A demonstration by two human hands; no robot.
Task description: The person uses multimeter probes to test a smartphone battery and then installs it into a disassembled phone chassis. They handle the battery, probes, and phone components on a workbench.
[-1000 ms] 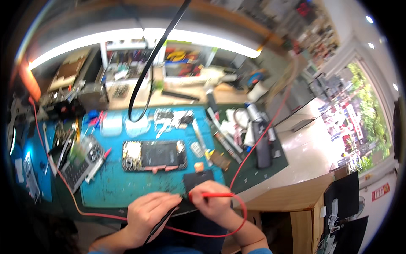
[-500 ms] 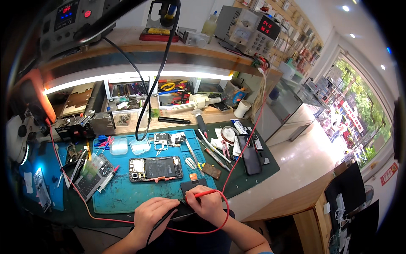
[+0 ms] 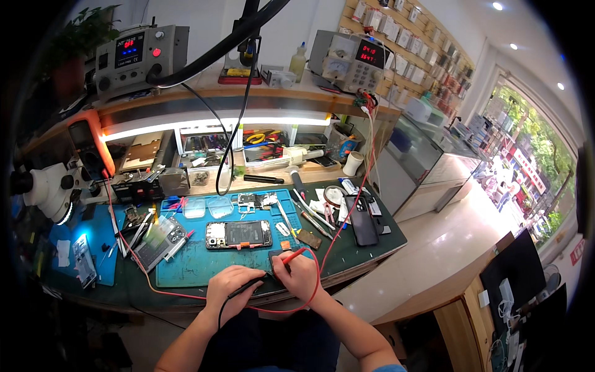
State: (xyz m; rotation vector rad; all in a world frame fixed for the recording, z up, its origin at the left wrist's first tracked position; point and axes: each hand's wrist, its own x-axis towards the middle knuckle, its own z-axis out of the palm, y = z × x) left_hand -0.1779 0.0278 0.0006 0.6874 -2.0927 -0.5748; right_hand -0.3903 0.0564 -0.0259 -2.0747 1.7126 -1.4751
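Observation:
My left hand (image 3: 228, 286) is closed around a black test probe (image 3: 245, 287), its tip pointing right and its black lead hanging down past my wrist. In my right hand (image 3: 300, 277) is a red test probe (image 3: 294, 255), tilted, with a red lead looping below both hands. The two hands nearly meet at the mat's near edge, over a dark flat part (image 3: 274, 255) with a copper-coloured flex end (image 3: 286, 245). My fingers hide the right probe's tip and most of that part. Just beyond lies an opened phone (image 3: 239, 235) with its black battery exposed.
The blue mat (image 3: 192, 270) bears clear plastic trays (image 3: 220, 206) and small metal parts. Left are a disassembled phone frame (image 3: 162, 243) and a microscope (image 3: 54, 191). A black phone (image 3: 362, 224) lies right, among tools. A power supply (image 3: 365, 62) stands on the shelf; a black cable (image 3: 230, 146) hangs down.
The whole view has shifted, showing more of the shelf and my forearms. The red probe is tilted more steeply. Both hands stay close together, still holding the probes.

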